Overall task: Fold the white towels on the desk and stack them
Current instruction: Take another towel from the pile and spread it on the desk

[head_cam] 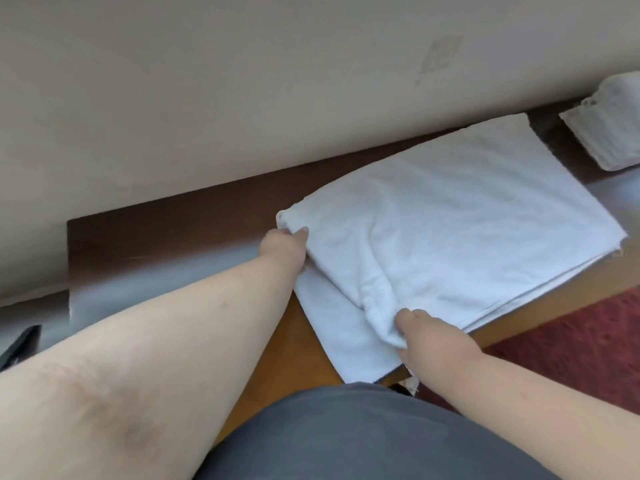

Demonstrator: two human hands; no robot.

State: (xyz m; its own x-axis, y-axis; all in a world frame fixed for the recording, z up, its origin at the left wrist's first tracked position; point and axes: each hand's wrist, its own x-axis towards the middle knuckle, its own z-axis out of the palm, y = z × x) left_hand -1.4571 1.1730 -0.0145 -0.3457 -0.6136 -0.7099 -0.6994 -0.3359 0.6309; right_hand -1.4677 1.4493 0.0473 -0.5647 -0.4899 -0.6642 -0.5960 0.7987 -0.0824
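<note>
A large white towel (460, 223) lies half folded on the brown desk (166, 230), its upper layer doubled over a lower layer that sticks out toward me. My left hand (284, 247) pinches the far left corner of the upper layer. My right hand (426, 334) grips the near corner of that same layer, where the cloth bunches into a ridge. A second white towel (609, 129), folded, sits at the far right of the desk against the wall.
A beige wall (242, 81) runs along the back of the desk. Red carpet (571, 355) shows beyond the desk's right front edge. A dark object (19, 344) lies at the far left edge. My grey clothing (346, 434) fills the bottom.
</note>
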